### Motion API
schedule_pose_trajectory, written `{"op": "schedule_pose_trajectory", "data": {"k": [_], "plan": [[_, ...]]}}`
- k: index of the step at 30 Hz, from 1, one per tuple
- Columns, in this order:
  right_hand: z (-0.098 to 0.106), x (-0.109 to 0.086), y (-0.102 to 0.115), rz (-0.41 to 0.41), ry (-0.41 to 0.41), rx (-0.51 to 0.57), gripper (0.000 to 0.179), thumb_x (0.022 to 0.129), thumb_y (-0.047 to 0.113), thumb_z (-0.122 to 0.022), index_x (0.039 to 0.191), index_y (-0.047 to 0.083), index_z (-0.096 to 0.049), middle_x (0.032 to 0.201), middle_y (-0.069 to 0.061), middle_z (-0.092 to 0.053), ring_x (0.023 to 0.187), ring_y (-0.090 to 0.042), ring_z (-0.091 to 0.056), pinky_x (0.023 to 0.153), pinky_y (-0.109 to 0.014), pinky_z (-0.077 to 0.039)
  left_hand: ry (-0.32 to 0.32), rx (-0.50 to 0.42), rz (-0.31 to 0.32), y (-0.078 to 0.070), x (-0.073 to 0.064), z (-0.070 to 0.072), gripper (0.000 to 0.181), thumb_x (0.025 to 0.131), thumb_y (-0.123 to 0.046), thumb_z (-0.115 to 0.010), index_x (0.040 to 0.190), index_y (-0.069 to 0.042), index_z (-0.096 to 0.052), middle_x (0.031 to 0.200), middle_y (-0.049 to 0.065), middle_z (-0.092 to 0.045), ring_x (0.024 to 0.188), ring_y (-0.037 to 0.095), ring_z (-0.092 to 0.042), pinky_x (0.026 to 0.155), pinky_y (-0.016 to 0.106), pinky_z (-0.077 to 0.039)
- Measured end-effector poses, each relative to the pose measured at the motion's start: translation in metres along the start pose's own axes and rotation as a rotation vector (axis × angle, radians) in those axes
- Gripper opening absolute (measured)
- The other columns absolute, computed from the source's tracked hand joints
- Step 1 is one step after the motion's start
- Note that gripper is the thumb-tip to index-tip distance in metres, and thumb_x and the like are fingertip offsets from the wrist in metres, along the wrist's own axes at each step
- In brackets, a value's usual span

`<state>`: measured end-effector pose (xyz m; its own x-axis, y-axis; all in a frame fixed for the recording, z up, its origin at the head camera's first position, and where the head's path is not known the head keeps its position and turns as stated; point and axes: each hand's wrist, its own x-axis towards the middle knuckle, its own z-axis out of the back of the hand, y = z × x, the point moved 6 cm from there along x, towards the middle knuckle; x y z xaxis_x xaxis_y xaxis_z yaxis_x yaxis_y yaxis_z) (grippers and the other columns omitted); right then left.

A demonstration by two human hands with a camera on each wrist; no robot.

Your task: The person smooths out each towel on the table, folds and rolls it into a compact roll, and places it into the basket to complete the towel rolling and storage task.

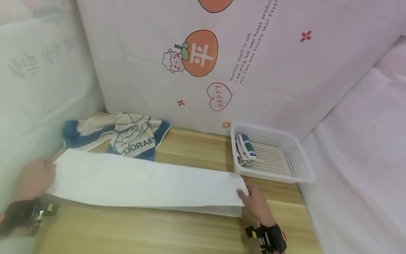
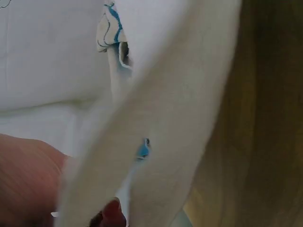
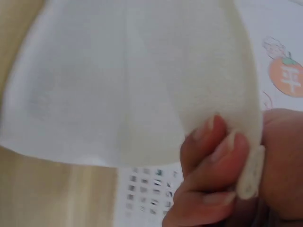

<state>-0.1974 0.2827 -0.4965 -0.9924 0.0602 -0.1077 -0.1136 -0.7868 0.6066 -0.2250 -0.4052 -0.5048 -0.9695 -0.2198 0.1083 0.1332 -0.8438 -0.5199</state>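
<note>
A long white towel [image 1: 142, 181], folded lengthwise, stretches across the front of the wooden table, its near edge showing a lower layer beneath. My left hand [image 1: 35, 178] holds its left end; in the left wrist view a fingertip [image 2: 113, 213] shows by the drooping cloth, and most of that hand is hidden. At the other end my right hand [image 1: 258, 204] pinches the towel's right edge. Its curled fingers [image 3: 215, 158] press the rolled-looking rim in the right wrist view. Behind the white towel lies a crumpled blue and cream towel [image 1: 133, 135] with DORAE lettering.
A white plastic basket [image 1: 304, 164] stands at the back right, with a small rolled cloth [image 1: 246, 148] of blue, green and white inside. White printed sheets [image 1: 152, 88] hang behind and at both sides. Bare wood [image 1: 142, 233] shows along the table front.
</note>
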Motion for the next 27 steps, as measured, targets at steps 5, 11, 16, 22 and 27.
{"op": "schedule_pose_trajectory", "data": {"k": [5,11,16,22,27], "plan": [[-0.003,0.009,-0.017,0.005,-0.007,0.020,0.037,0.100,0.022,-0.064,0.125,-0.005,-0.063,0.113,-0.020,-0.071,0.096,-0.029,-0.068,0.076,-0.041,-0.058,-0.022,-0.010,-0.005,0.008,0.005,-0.008,0.030,0.097,-0.005,-0.049,0.111,0.021,-0.053,0.100,0.043,-0.058,0.086,0.058,-0.056,0.066,0.059,-0.046],[-0.026,0.011,-0.042,-0.101,0.076,-0.010,0.036,0.100,0.030,-0.065,0.114,-0.003,-0.068,0.102,-0.011,-0.072,0.085,-0.019,-0.064,0.069,-0.037,-0.055,0.151,0.005,-0.009,0.027,0.010,-0.029,0.048,0.103,-0.023,-0.045,0.112,0.024,-0.050,0.098,0.044,-0.056,0.085,0.059,-0.056,0.068,0.060,-0.049],[-0.023,0.015,-0.040,-0.102,0.081,-0.009,0.041,0.103,0.028,-0.059,0.124,-0.007,-0.064,0.109,-0.018,-0.072,0.091,-0.023,-0.068,0.071,-0.037,-0.057,0.163,0.015,-0.046,0.021,0.023,-0.029,0.047,0.100,-0.021,-0.048,0.108,0.025,-0.050,0.096,0.045,-0.056,0.085,0.060,-0.056,0.069,0.062,-0.048],[-0.021,0.013,-0.040,-0.100,0.089,-0.028,0.045,0.101,0.024,-0.061,0.131,-0.010,-0.058,0.121,-0.027,-0.065,0.100,-0.033,-0.068,0.076,-0.044,-0.058,0.055,0.001,-0.107,0.022,0.029,-0.022,0.031,0.087,0.001,-0.052,0.100,0.029,-0.049,0.091,0.046,-0.054,0.082,0.063,-0.053,0.071,0.066,-0.047],[-0.027,0.012,-0.045,-0.102,0.123,-0.020,0.038,0.100,0.023,-0.064,0.125,-0.006,-0.062,0.124,-0.026,-0.064,0.105,-0.033,-0.067,0.079,-0.044,-0.058,0.069,0.018,-0.075,0.035,0.027,-0.022,0.030,0.084,0.003,-0.051,0.101,0.027,-0.048,0.093,0.046,-0.054,0.083,0.062,-0.053,0.070,0.065,-0.046]]}}
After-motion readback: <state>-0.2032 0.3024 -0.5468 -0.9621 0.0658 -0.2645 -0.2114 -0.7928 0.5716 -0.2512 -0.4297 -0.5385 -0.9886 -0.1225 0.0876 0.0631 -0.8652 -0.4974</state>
